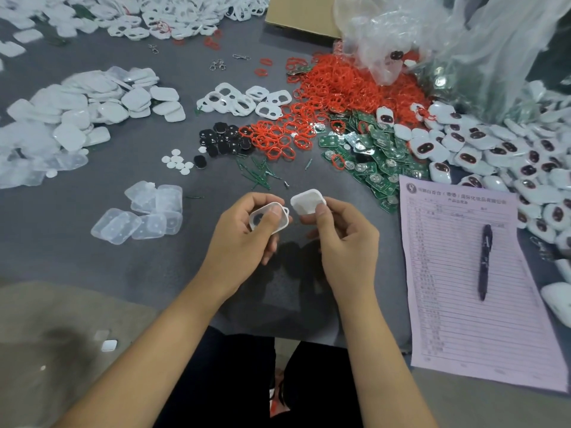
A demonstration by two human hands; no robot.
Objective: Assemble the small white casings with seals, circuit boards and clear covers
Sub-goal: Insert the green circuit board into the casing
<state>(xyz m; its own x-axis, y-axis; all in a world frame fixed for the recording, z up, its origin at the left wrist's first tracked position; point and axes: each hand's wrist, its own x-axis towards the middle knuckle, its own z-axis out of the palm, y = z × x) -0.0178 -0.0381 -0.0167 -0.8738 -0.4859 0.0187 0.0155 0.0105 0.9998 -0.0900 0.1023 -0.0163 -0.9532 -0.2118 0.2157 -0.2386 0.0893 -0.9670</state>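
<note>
My left hand (pixel 244 239) grips a small white casing (pixel 268 218) with a round opening, thumb across its top. My right hand (pixel 343 239) pinches a second white casing part (pixel 307 201), hollow side up, just right of the first; the two parts are a little apart. Both are held above the grey table (pixel 92 257). Clear covers (pixel 145 214) lie to the left. Red seals (pixel 333 88) are heaped at the back, and green circuit boards (pixel 370 159) lie right of centre.
White casing backs (pixel 77 112) are piled at left, casing fronts (pixel 247 100) at centre back, black parts (pixel 222 140) and white discs (pixel 176 162) in the middle. Finished units (pixel 500 152) are heaped at right. A pen (pixel 485 261) lies on a pink form (pixel 463 319). A plastic bag (pixel 432 35) stands behind.
</note>
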